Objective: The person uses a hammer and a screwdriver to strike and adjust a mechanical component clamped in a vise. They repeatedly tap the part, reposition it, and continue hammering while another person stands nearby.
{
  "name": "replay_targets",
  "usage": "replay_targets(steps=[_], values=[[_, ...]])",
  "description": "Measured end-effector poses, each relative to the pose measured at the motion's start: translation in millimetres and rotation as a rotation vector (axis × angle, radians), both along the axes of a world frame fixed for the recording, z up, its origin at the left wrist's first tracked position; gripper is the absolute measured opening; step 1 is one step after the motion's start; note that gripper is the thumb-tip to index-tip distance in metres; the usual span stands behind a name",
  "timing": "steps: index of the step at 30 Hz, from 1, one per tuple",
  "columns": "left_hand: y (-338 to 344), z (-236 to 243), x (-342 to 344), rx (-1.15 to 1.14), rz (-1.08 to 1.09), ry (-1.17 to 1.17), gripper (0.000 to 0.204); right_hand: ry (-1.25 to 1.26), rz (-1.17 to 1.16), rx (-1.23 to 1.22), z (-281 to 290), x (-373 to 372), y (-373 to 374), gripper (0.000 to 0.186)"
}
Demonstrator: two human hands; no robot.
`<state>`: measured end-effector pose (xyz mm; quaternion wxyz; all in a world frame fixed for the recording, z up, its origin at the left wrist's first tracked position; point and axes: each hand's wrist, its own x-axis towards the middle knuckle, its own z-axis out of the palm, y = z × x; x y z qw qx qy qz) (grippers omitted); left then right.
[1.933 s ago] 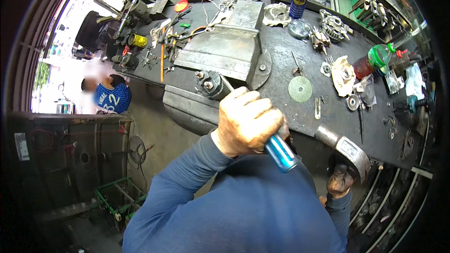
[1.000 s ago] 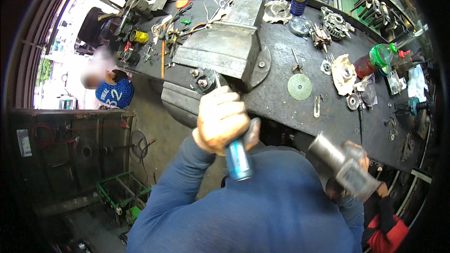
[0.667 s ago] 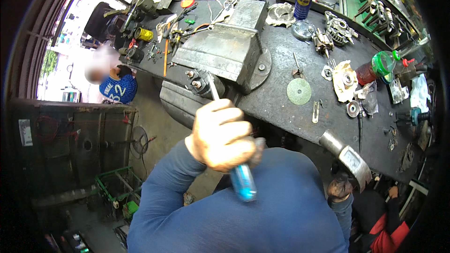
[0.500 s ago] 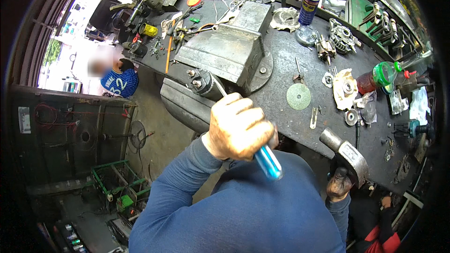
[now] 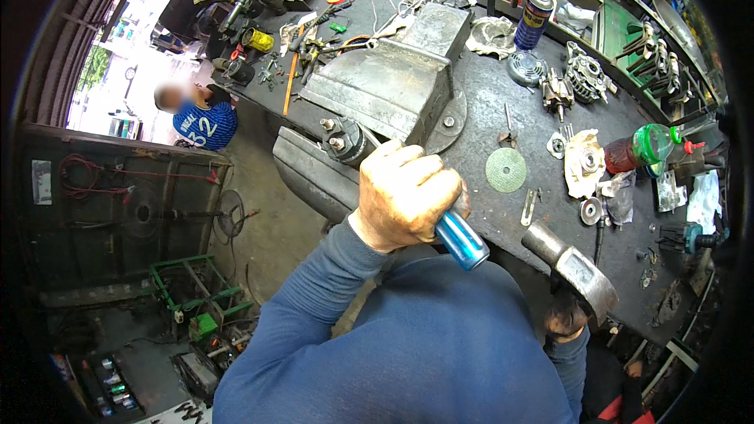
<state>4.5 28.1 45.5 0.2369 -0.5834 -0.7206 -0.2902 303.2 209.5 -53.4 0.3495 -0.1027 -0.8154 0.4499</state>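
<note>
My left hand (image 5: 412,192) grips the blue handle (image 5: 463,243) of a tool whose metal shaft reaches to a dark cylindrical part with two threaded studs (image 5: 345,137). That part sits between the jaws of a large steel vise (image 5: 369,82); where the tool's tip rests is hard to make out. At the bench's front edge on the right, my right hand (image 5: 567,314) is closed on a hammer (image 5: 589,283), its steel head raised beside the handle tool and apart from it. A thin green grinding disc (image 5: 505,169) lies right of the vise.
The bench (image 5: 491,216) carries scattered tools, an alternator housing (image 5: 589,78), a spray can (image 5: 534,20) and a green-lidded container (image 5: 640,145). A green metal frame (image 5: 200,290) stands lower left. A person in blue (image 5: 204,122) is at left; another in red and black (image 5: 628,392) is lower right.
The blue handle has swung about and now slants down to the right again. My left hand sits slightly higher. The co-worker at lower right came into view, and the view has shifted a little.
</note>
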Motion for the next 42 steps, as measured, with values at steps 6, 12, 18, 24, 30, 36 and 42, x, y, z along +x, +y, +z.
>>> replay_targets(steps=[6, 12, 18, 24, 30, 36, 42], values=[[4.2, 9.6, -3.9, 0.136, 0.030, -0.071, 0.027, 0.142, 0.249, -0.198, 78.9, -42.4, -8.7, 0.034], [4.0, 3.8, -4.6, 0.196, 0.045, -0.062, 0.027, -0.141, 0.111, -0.181, 96.3, -54.4, -10.1, 0.027], [3.0, -0.2, -3.7, 0.231, -0.010, -0.106, 0.027, -0.133, 0.052, -0.415, 72.3, -23.1, 5.0, 0.025], [-50.9, 13.7, -35.4, 0.042, -0.475, -0.186, 0.029, 0.047, -0.241, -0.779, 16.4, 21.6, 24.4, 0.088], [-14.9, 9.0, 2.1, -0.043, -0.430, -0.096, 0.028, -0.029, -0.001, -0.226, -17.3, 32.4, 32.5, 0.073], [0.3, -0.5, 12.3, -0.070, -0.040, -0.007, 0.020, -0.082, -0.105, -0.223, -7.4, 14.4, 37.9, 0.049], [-6.1, -4.1, 5.1, -0.099, 0.007, -0.004, 0.022, -0.113, -0.015, -0.273, -9.9, -14.3, 60.1, 0.056]])
